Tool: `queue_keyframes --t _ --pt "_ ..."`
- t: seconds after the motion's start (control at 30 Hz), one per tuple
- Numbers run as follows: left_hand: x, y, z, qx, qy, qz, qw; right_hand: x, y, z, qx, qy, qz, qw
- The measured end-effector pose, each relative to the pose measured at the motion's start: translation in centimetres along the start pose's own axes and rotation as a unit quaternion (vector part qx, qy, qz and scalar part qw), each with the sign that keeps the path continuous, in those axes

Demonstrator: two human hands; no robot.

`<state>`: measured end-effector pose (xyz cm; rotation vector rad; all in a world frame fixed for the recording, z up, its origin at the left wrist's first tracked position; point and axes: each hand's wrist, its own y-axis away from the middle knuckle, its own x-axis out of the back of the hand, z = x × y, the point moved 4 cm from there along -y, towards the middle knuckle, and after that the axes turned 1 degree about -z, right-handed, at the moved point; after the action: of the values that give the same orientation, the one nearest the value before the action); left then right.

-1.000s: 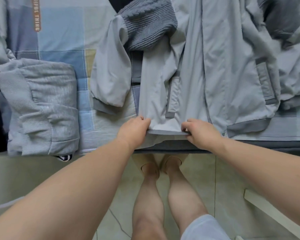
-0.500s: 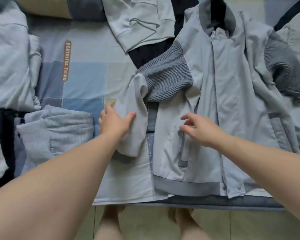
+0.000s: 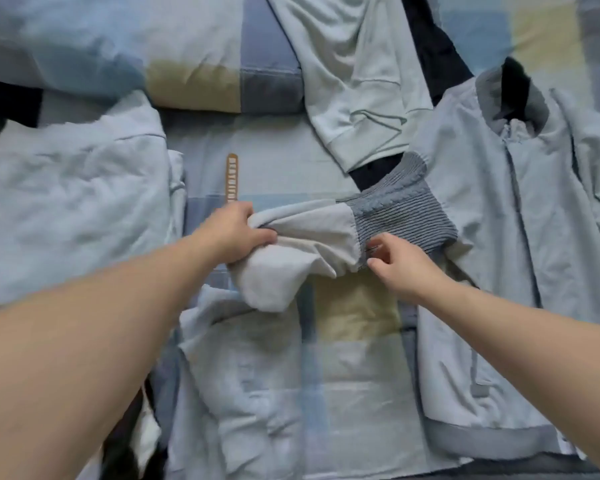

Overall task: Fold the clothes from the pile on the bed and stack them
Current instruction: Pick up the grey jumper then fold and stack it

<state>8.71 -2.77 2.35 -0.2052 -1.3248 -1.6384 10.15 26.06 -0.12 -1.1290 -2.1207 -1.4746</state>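
Clenched around the cuff end of the sleeve (image 3: 312,233), my left hand (image 3: 237,233) holds it stretched out to the left. My right hand (image 3: 400,263) pinches the same sleeve at the seam where plain cloth meets grey ribbing.

Nearest me on the right, the jacket (image 3: 499,271) lies flat, its hem just beside the bed's near edge. A folded grey garment (image 3: 257,393) lies near left, with bare patchwork sheet (image 3: 354,358) open between the two. Farther left sits a folded pale-blue piece (image 3: 76,209). Farthest are a mint sweatshirt (image 3: 354,81) and a pillow (image 3: 194,81).
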Motion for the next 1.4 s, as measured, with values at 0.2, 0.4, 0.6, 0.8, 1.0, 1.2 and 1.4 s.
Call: queue_keyframes --t 0.2,0.4,0.6,0.8,1.0,1.2,1.4 --pt "7.0 -2.5 -6.9 0.023 -0.285 -0.059 0.956 -3.7 -3.9 -7.9 0.020 0.035 -0.043 0.998" --pt "8.9 -2.8 -11.1 0.018 -0.181 -0.030 0.983 -7.8 -4.4 -9.9 0.011 0.061 -0.079 0.995" --pt "10.2 -2.2 -14.8 0.122 0.199 0.096 0.967 -8.9 -3.7 -14.5 0.061 0.017 -0.090 0.994" --pt "8.9 -2.1 -17.6 0.178 0.457 0.160 0.857 -11.2 -3.0 -22.5 0.126 -0.037 -0.142 0.981" --pt "7.0 -0.6 -18.3 0.256 0.518 0.063 0.814 -14.8 -2.4 -29.1 0.124 -0.193 -0.214 0.949" --pt "7.7 -0.5 -18.9 0.225 0.359 0.193 0.885 -15.6 -3.8 -28.7 0.085 -0.266 -0.197 0.940" --pt "8.1 1.1 -18.6 0.210 0.209 0.233 0.926 -14.7 -3.0 -29.2 0.118 -0.247 -0.219 0.937"
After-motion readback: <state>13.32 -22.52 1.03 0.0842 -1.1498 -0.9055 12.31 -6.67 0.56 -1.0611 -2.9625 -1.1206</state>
